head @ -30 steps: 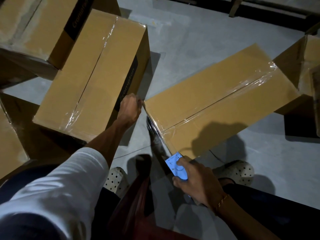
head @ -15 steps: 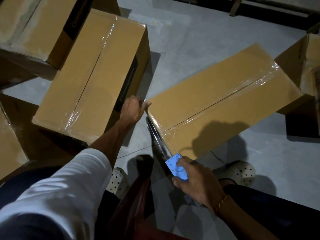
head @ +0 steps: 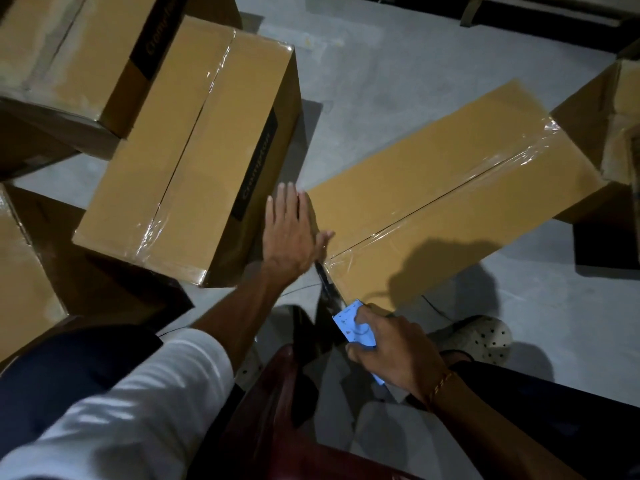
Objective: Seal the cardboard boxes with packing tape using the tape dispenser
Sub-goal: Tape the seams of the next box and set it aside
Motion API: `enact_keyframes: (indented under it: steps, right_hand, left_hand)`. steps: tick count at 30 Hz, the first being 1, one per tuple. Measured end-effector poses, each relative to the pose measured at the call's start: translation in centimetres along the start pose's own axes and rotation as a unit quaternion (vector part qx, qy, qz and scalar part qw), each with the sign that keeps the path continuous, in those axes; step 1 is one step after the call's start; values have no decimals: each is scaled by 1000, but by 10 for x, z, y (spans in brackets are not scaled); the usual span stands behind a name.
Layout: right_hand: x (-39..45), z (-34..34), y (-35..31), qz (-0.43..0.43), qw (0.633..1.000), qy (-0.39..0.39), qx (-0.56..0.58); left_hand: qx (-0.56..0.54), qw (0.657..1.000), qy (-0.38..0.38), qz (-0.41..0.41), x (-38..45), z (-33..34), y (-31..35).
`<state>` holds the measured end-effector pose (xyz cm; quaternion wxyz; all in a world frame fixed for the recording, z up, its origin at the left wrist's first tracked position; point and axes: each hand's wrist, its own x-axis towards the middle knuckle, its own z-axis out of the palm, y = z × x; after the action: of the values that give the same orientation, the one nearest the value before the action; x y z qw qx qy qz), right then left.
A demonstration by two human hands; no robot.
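Note:
A long cardboard box lies on the grey floor, with clear tape along its centre seam. My left hand rests flat and open on the box's near corner, fingers together, thumb on the top face. My right hand grips a light blue tape dispenser just below the box's near end. A strip of tape runs from the dispenser up to the box's edge beside my left thumb.
A taped box stands to the left, touching my left hand's side. More boxes sit at the top left, far left and right edge. My perforated shoes and a dark red object are below.
My left hand has opened from a loose fist at the box's corner and now lies flat on the corner. My right hand with the dispenser has stayed in place.

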<state>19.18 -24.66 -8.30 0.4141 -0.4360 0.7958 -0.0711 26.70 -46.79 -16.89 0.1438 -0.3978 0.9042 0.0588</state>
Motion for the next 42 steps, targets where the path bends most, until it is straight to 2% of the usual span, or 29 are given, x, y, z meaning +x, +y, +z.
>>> enact_keyframes:
  steps: [4, 12, 32, 35, 38, 40, 42]
  right_hand:
    - [-2, -2, 1, 12, 1000, -9, 13]
    - [-23, -2, 16, 38, 999, -18, 24]
    - [-26, 15, 39, 62, 997, -39, 31]
    - [-15, 15, 35, 71, 996, -37, 27]
    - [-6, 12, 42, 98, 992, -80, -15]
    - [-4, 5, 53, 114, 985, -126, -44]
    - [-4, -9, 65, 118, 976, -174, -61]
  left_hand:
    - [-43, 999, -2, -5, -30, 29, 14]
    - [5, 999, -49, -8, -23, 21, 13]
    - [6, 999, -40, -18, -23, 21, 13]
    - [-11, 999, -42, -18, -22, 20, 13]
    - [-47, 998, -43, -14, -24, 20, 12]
    - [-106, 994, -34, -14, -27, 21, 12]
    - [-220, 974, -10, -52, -30, 22, 14]
